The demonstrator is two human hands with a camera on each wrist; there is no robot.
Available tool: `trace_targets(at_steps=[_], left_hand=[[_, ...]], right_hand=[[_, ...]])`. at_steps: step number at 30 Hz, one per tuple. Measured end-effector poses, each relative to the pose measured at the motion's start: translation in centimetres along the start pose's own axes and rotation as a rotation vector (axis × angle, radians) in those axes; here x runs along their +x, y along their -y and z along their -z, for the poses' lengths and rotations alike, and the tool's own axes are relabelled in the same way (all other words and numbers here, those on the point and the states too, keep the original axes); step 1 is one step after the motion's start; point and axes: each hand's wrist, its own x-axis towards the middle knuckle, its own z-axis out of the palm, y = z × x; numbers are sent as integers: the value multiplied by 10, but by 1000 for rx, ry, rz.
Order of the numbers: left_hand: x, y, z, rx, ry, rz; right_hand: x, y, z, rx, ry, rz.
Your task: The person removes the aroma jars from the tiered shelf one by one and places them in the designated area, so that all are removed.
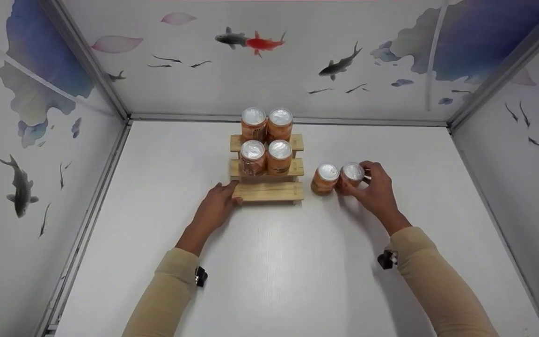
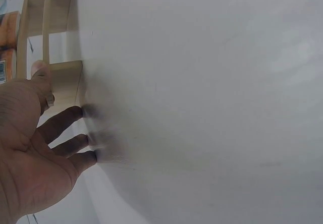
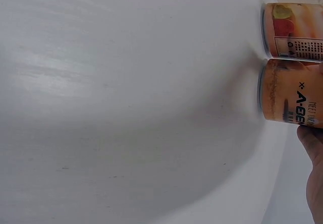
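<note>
A three-step wooden rack (image 1: 269, 192) stands on the table with its lowest step bare. At that step's left end, my left hand (image 1: 216, 206) grips the plank, the thumb on its edge in the left wrist view and the other fingertips (image 2: 90, 157) down by the table. Two orange cans with silvery lids (image 1: 280, 150) stand on the middle step, and two more (image 1: 253, 117) on the top step. Right of the rack, my right hand (image 1: 376, 189) holds an orange can (image 3: 290, 90) between thumb and fingers. A similar can (image 1: 324, 179) stands close against its left side.
White panels printed with fish and petals enclose the table (image 1: 260, 271) at the back (image 1: 269, 84), left and right. A metal rail (image 1: 180, 118) runs along the table's back edge. Small black devices (image 1: 386, 259) are worn at both wrists.
</note>
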Motion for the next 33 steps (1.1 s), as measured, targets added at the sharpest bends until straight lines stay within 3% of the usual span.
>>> trace_targets(at_steps=[16,33], left_hand=[[-1,-2,2,-9,11,8],[0,2,0,-27,3,-18]], right_hand=[[1,3,0,12,43,-4],[13,26,8,-101,30,100]])
